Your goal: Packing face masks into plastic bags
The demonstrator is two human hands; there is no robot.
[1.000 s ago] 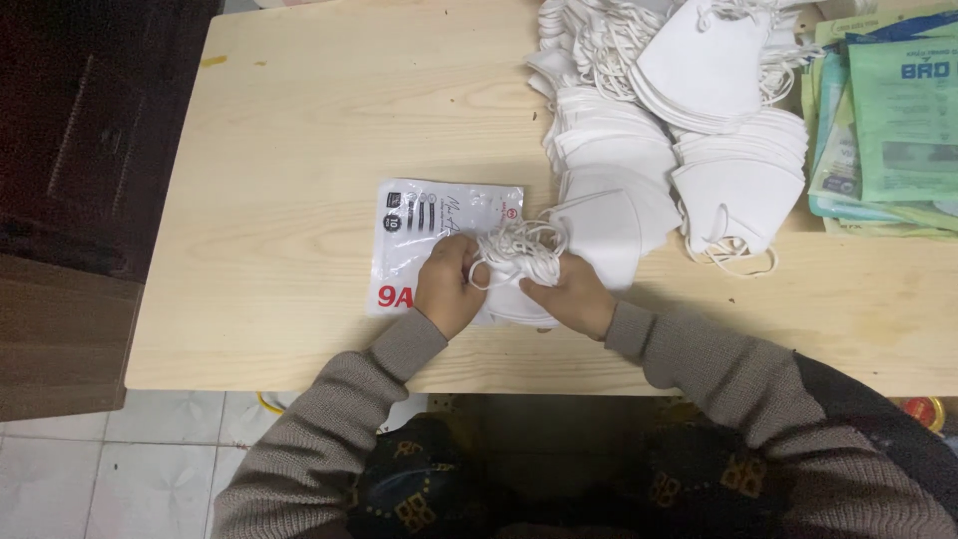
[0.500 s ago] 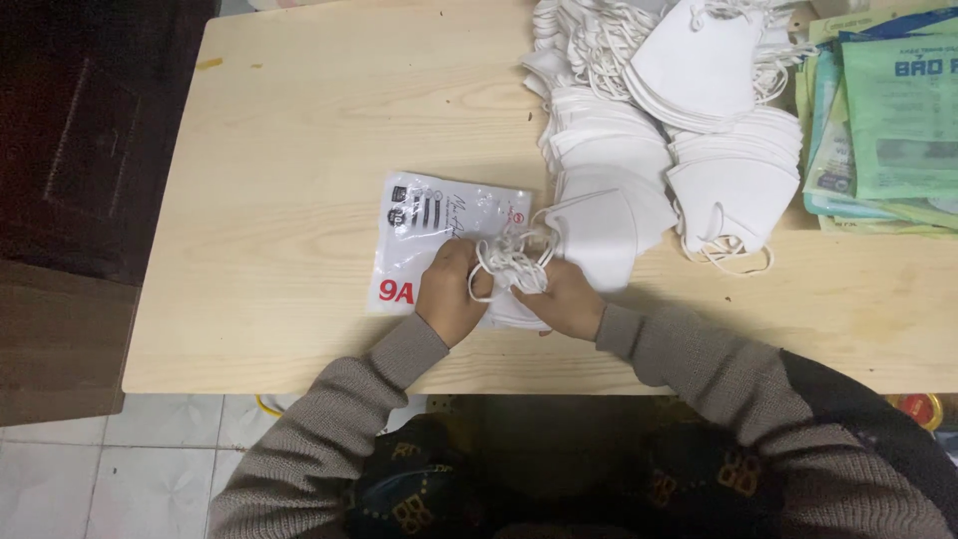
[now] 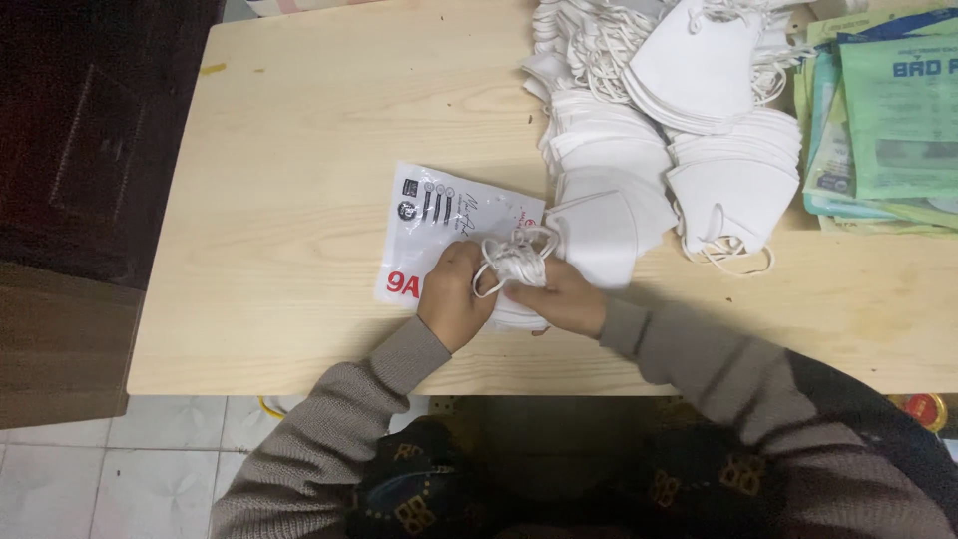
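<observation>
At frame centre, we see the left hand (image 3: 454,299) and right hand (image 3: 559,297) both clenched on a folded white mask (image 3: 521,311), bunching its ear loops (image 3: 514,258) on top. It rests on the flat packaging pouch (image 3: 439,222), probably so the opening stays close; mask stacks (image 3: 649,150) lie upper right on the table (image 3: 299,150).

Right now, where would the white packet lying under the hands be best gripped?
Grip the white packet at its far-left corner, coming from the left: it lies flat and bare there, while the left hand and right hand holding the mask cover its near-right end.
</observation>
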